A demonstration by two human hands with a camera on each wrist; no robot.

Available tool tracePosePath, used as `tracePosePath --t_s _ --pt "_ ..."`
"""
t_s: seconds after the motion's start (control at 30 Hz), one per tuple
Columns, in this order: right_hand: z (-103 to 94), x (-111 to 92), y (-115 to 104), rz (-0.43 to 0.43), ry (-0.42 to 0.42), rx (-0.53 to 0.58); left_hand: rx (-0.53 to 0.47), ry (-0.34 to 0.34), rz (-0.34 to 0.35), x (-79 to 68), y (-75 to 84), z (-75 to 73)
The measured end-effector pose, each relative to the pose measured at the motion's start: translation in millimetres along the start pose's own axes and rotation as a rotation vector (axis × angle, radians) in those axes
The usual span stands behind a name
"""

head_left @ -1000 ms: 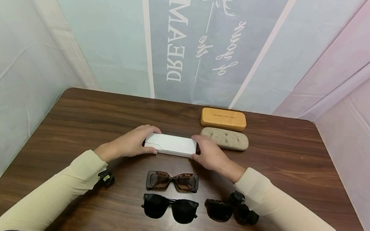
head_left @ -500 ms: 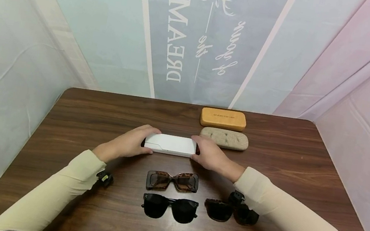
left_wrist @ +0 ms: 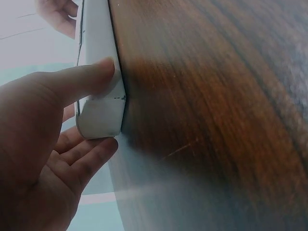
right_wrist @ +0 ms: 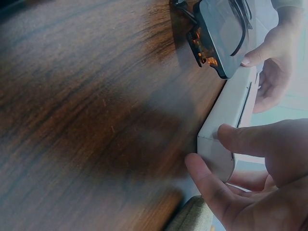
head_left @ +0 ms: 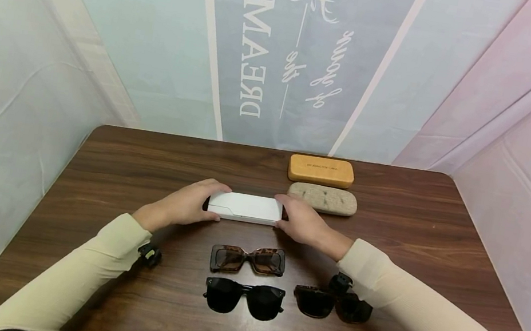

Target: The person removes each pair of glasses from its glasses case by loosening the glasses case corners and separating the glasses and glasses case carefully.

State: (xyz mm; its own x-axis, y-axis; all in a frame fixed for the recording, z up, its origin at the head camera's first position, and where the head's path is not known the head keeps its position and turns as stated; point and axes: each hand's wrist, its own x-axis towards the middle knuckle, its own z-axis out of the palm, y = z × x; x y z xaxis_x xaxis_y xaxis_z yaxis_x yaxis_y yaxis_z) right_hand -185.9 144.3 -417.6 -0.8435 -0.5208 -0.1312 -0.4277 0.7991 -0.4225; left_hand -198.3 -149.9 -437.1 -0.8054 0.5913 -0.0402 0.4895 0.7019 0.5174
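A slim white glasses case [head_left: 245,207] lies lengthwise across the middle of the table, closed, with a thin line across its lid. My left hand [head_left: 186,204] grips its left end, thumb on the near side and fingers around the far side. At the other end my right hand [head_left: 304,222] holds it the same way. The left wrist view shows the left thumb [left_wrist: 91,79] pressed on the case's side, with fingers behind the end. In the right wrist view the right thumb [right_wrist: 240,139] lies against the case's side and a fingertip touches its end.
Tortoiseshell sunglasses [head_left: 247,260] lie in front of the case, with black sunglasses [head_left: 244,299] nearer. Dark brown sunglasses [head_left: 316,303] sit partly under the right forearm. Behind the right hand are a beige fabric case [head_left: 328,200] and a yellow case [head_left: 321,171] at the table's back edge.
My left thumb has slid slightly left along the near side of the white glasses case. The case, the right hand and the sunglasses stay where they were.
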Motion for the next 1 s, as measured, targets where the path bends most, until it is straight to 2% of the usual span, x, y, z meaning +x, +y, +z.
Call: tracePosePath --t_s 0.63,1.0 --pt "-6.5 -3.6 -1.7 0.010 -0.004 0.015 0.024 -0.006 0.013 -0.1 5.5 -5.7" --pt "-16.4 -13.6 1.1 0.039 -0.028 0.059 0.062 0.014 0.033 0.3 17.2 -5.5"
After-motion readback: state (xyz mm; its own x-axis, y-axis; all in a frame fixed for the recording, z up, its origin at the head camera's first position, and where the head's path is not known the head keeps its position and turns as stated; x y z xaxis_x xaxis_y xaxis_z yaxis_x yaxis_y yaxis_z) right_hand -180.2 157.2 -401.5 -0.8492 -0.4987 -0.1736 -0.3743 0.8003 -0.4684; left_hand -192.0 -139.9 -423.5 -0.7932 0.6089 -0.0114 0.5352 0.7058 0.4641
